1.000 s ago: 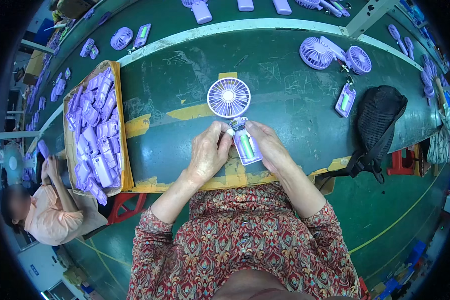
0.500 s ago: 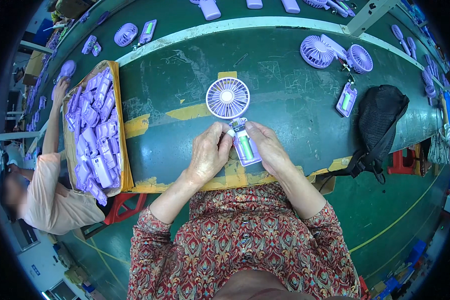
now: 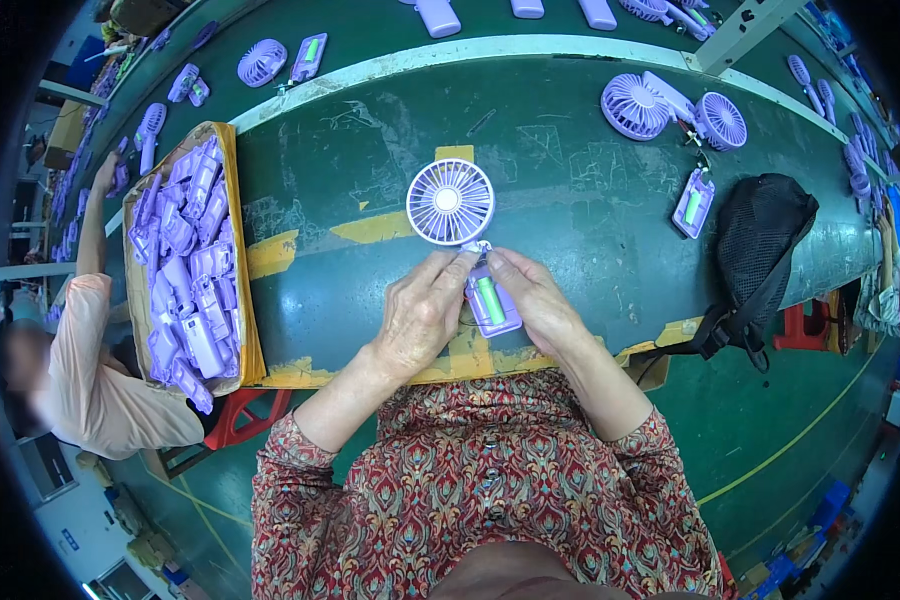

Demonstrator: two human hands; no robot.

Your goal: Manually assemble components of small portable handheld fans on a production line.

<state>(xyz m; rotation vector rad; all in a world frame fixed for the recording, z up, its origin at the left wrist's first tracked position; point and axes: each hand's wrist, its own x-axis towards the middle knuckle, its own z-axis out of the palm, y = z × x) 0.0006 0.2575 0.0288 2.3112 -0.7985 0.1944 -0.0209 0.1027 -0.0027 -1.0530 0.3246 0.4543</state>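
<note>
A lavender handheld fan (image 3: 450, 202) lies face up on the green table in front of me. Just below its round grille, my left hand (image 3: 422, 308) is closed in a pinch at the fan's neck. My right hand (image 3: 536, 300) grips the open handle shell (image 3: 493, 303) from its right side, thumb at the upper end. A green cylindrical battery lies in that shell. Between my fingertips a small pale part shows at the joint of fan and shell; its details are mostly covered.
At left stands a carton (image 3: 253, 300) full of lavender shells. Unfinished fans (image 3: 638, 106) and an open shell with battery (image 3: 693, 204) lie at right, near a black mesh bag (image 3: 765, 235). A metal rail (image 3: 410, 62) borders a belt carrying more fans. A co-worker (image 3: 100, 370) sits at far left.
The fan head has shifted slightly left and down. My left fingers have moved up to its neck and now cover the small circuit board. Fans on the belt have moved right.
</note>
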